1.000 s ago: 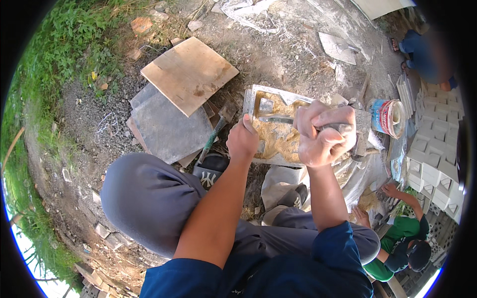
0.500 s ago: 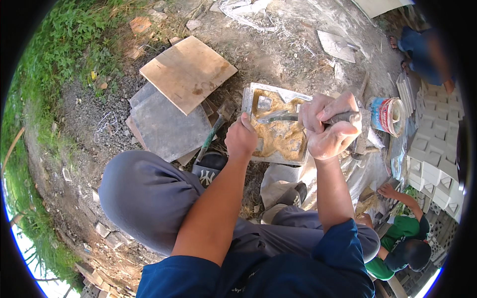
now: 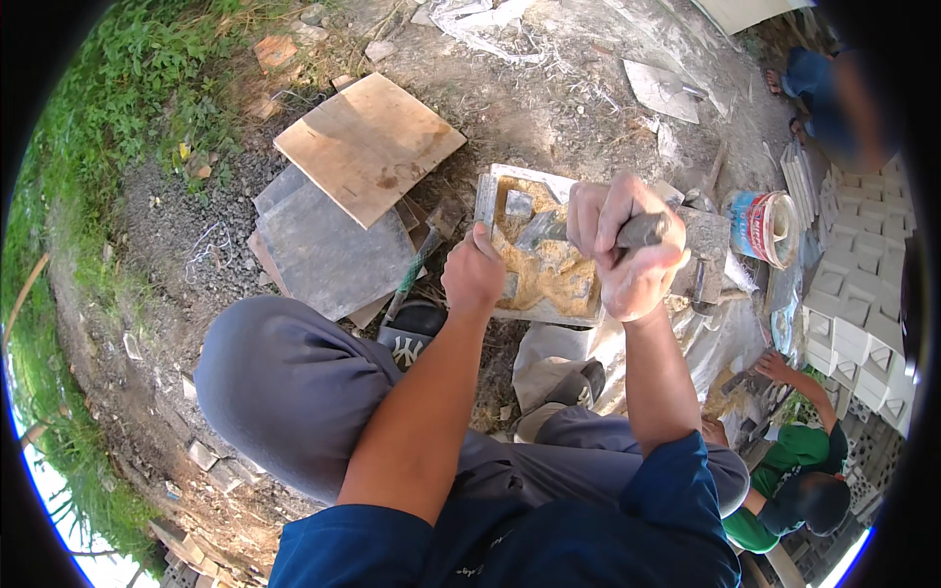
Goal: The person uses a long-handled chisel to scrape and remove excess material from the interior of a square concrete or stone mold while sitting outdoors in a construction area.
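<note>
A square, pale-rimmed mould (image 3: 549, 316) lies on the ground between my feet. Coarse tan sand or mortar (image 3: 544, 278) fills it around several grey square blocks. My left hand (image 3: 474, 270) is closed on the mould's left edge, thumb up. Over the mould's right side, my right hand (image 3: 627, 247) grips the dark handle of a trowel (image 3: 542, 231). The trowel's metal blade points left across the filling, and my fist hides part of the tool and the mould's right edge.
A hammer (image 3: 416, 269) with a green handle leans by my left shoe; plywood (image 3: 372, 147) tops grey boards (image 3: 338, 250) beyond. Another hammer (image 3: 704, 282) and a bucket (image 3: 760, 227) stand right, near stacked pale blocks (image 3: 863, 294). A person in green (image 3: 799, 480) works lower right; another person (image 3: 828, 98) is upper right.
My right hand has moved left with the trowel, uncovering more of the hammer on the right. My left hand stays on the mould's edge.
</note>
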`<action>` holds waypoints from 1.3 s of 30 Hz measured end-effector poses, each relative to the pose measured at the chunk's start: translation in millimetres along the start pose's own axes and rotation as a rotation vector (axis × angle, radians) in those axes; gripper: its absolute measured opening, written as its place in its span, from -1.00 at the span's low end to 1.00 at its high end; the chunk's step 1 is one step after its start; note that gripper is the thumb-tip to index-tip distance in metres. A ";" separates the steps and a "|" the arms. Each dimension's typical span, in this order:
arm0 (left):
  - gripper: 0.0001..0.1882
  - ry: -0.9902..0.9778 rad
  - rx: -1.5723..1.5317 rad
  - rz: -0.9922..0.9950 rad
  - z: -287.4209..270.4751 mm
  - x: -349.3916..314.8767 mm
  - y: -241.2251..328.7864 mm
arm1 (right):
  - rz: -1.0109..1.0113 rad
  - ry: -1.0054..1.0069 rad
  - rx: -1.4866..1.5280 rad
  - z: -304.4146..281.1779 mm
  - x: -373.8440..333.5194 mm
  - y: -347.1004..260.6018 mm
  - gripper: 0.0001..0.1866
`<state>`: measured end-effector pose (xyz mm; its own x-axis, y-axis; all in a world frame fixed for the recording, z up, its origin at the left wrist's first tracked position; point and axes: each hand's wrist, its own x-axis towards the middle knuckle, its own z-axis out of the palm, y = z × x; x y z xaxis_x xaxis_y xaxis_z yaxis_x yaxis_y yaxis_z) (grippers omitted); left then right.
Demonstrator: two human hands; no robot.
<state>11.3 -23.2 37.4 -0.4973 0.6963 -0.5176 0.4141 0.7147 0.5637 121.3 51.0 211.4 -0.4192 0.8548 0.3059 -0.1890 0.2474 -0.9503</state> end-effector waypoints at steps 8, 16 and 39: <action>-0.33 0.021 -0.041 0.011 -1.0 -1.1 2.0 | -0.121 0.107 0.191 -0.7 6.3 -26.7 -0.31; -0.35 0.009 -0.029 0.008 -2.2 -1.1 -0.1 | -0.136 -0.018 0.220 1.7 3.1 -29.1 -0.31; -0.39 0.013 -0.017 0.039 0.1 -1.6 5.5 | -0.226 -0.123 0.252 -15.8 -5.3 4.4 -0.38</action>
<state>14.5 -20.4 41.2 -0.4905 0.7228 -0.4868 0.4208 0.6857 0.5940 136.7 54.8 204.8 -0.4427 0.7264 0.5256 -0.4959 0.2901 -0.8185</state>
